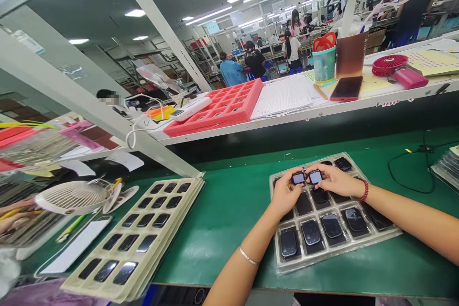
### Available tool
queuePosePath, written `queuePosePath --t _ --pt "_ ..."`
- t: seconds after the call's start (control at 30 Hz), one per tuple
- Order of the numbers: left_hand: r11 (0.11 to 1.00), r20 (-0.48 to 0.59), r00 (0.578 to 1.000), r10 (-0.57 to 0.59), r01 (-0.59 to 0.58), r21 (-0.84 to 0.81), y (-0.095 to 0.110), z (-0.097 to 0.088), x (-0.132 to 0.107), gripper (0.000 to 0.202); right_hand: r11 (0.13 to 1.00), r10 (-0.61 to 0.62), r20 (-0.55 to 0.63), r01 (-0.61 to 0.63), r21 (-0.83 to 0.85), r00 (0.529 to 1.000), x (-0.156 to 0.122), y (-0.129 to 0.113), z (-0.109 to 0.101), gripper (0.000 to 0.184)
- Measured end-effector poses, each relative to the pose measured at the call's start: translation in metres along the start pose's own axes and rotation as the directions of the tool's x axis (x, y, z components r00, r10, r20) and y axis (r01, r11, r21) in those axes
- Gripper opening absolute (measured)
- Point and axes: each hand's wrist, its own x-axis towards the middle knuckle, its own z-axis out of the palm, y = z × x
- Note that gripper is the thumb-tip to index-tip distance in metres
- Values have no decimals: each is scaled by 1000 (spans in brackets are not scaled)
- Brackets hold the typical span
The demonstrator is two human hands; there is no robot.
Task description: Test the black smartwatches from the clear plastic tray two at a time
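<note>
Since each pocket takes one piece, dark screens (127,243) in cream tray stack (138,231) lie apart, prob. against scratching; red foam tray (215,123) is on shelf (294,120); L hand (286,196) pinches one watch-like piece (298,179), R hand (335,181) a second piece (316,177), side by side over clear tray (311,262), prob. so both faces show, w/ black units (332,225) in its pockets

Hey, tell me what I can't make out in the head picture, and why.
All in the head view:
Left screen in left hand, right screen in right hand: backs hidden, facing away from the camera.
Tray: some pockets covered by the hands and right forearm.
Sheets: writing too small.
Stack: cut off by the right edge.
</note>
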Motion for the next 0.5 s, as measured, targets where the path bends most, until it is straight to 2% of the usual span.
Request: queuePosePath --t 0.2,0.33,0.5 --pt "999 3 1000 18 -18 -51 0 0 -1 36 999 41 6 -41 5 999 0 5 0 47" --pt "999 -5 1000 -17 17 -35 5 -1 1 45 999 12 -8 -11 44 1000 2 8 -2 55" --pt "995 -1 997 -74 74 66 19 -6 0 58 996 -12 -59 18 88 998 7 7 1 51"
